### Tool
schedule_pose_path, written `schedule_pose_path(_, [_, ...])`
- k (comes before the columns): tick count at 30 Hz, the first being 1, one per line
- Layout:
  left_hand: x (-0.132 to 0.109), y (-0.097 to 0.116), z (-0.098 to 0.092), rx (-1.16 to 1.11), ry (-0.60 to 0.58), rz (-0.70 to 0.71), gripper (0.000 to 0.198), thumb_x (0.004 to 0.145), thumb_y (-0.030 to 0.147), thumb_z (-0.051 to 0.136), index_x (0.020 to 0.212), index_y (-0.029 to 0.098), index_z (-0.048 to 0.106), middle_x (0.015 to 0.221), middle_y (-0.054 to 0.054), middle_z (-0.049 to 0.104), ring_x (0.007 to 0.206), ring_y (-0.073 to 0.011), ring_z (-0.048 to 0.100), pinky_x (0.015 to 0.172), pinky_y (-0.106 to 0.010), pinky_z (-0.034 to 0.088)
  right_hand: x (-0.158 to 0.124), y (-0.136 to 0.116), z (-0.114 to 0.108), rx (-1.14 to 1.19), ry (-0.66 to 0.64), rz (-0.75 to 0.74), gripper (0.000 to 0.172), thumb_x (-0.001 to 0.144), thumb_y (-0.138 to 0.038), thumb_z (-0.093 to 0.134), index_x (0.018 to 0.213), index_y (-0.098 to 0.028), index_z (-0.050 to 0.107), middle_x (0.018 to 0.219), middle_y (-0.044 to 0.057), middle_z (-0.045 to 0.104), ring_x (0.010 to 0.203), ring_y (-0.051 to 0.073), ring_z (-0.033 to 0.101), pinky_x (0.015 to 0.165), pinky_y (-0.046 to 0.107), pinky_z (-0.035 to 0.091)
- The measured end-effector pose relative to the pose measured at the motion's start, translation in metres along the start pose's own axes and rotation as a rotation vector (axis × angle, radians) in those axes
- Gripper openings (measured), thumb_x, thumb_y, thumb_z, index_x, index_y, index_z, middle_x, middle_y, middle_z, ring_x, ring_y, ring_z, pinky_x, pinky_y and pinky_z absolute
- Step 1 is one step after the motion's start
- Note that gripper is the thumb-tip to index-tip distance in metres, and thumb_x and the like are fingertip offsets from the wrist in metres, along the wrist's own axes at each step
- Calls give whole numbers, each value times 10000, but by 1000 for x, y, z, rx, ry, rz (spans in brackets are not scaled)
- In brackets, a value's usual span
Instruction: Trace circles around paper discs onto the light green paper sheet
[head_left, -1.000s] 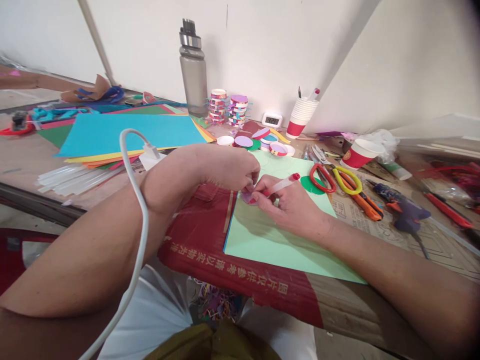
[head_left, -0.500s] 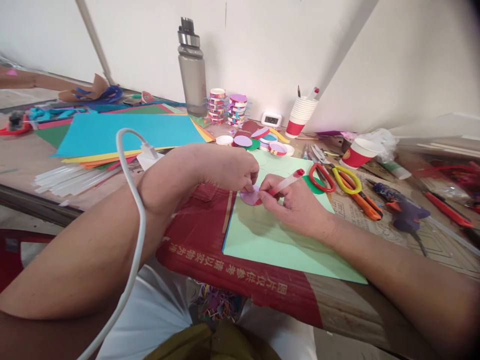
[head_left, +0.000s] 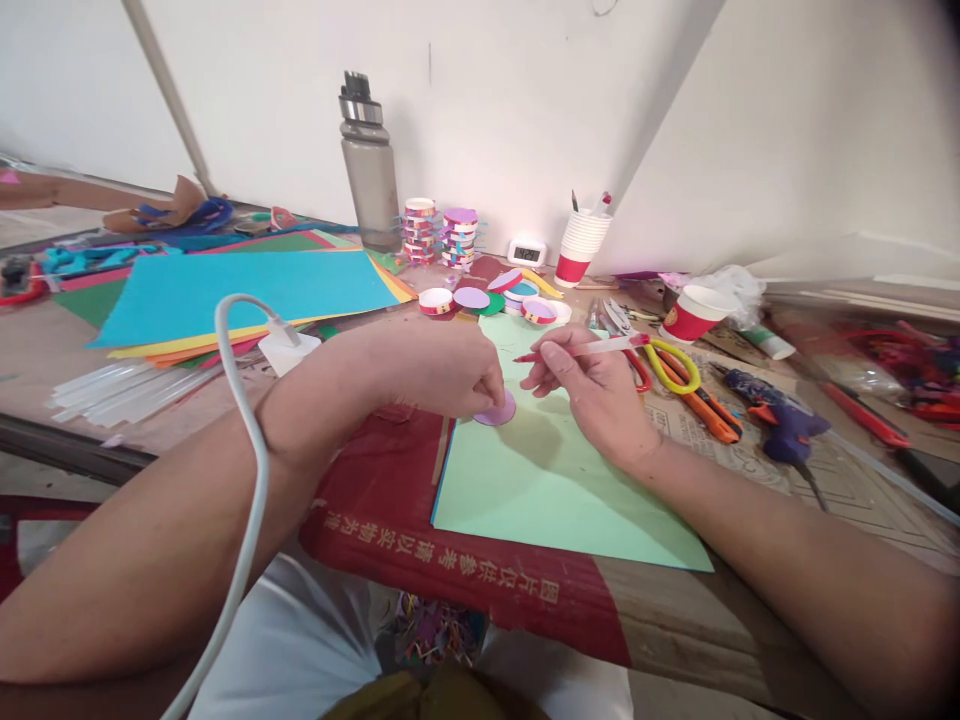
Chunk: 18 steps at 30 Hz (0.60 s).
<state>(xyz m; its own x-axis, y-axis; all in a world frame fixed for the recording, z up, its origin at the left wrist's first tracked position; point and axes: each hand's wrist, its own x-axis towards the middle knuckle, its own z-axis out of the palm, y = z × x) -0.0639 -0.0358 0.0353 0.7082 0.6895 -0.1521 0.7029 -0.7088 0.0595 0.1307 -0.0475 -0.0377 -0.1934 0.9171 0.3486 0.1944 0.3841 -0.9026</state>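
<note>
A light green sheet (head_left: 540, 490) lies on red cardboard (head_left: 375, 480). Near its upper left edge is a purple paper disc (head_left: 496, 409), with the fingertips of my left hand (head_left: 461, 370) on it; the fingers are bent and pressed together. To the right, my right hand (head_left: 589, 385) is raised a little over the sheet and holds a red marker (head_left: 600, 347) between thumb and fingers. The marker's red tip points left, off the disc.
Behind the sheet lie paper rings and discs (head_left: 471, 298), two ring stacks (head_left: 459, 238), a bottle (head_left: 369, 170) and a small clock (head_left: 527, 252). Scissors (head_left: 671, 368), a cutter (head_left: 709, 412) and a glue gun (head_left: 784, 415) lie right. Coloured sheets (head_left: 247, 285) and a white cable (head_left: 259, 480) are left.
My right hand has lifted the marker off the purple disc, and the marker now lies flatter, its tip pointing left. My left hand stays at the disc. The camera view has shifted slightly.
</note>
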Motion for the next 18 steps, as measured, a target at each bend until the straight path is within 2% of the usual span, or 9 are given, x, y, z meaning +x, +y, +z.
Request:
schedule_pose_path(3, [-2,8,4,89,-23,50,272,827,220,535,620,211,712,545,-26,647,444,-133,440,502,-288,277,-2,2,3,-53,-70,-20,278,941,-470,516,920,-197,566,909,42,662,737,139,674,682,276,544])
schedule_pose_path(5, [-3,13,8,168,26,111,266,807,167,542,573,182,666,505,-40,606,416,-132,413,491,-293,271,-3,2,4,-121,-123,-25,240,961,-426,488,933,-200,563,958,47,664,792,147,684,729,283,528])
schedule_pose_path(9, [-5,16,15,320,66,242,223,797,108,535,630,173,667,495,-47,588,398,-150,434,468,-298,277,-3,1,4,-264,-193,-48,185,980,-348,458,938,-201,562,912,37,675,818,154,666,765,295,490])
schedule_pose_path(13, [-6,29,15,340,44,146,196,823,113,539,739,171,706,558,-64,640,463,-183,555,469,-290,319,-3,0,4,-342,-201,-64,191,987,-336,439,942,-203,569,888,36,677,803,158,637,732,289,464])
schedule_pose_path(16, [-2,47,20,341,7,105,181,779,49,588,791,165,726,682,-81,705,567,-224,643,494,-297,379,-3,1,4,-393,-209,-80,198,988,-340,438,940,-207,576,903,38,674,822,167,622,736,296,454])
schedule_pose_path(18, [1,61,28,345,-24,29,146,836,95,611,808,154,741,732,-105,727,662,-255,684,561,-323,439,-3,2,4,-391,-217,-91,222,996,-363,429,937,-210,578,928,37,668,833,166,623,747,300,453])
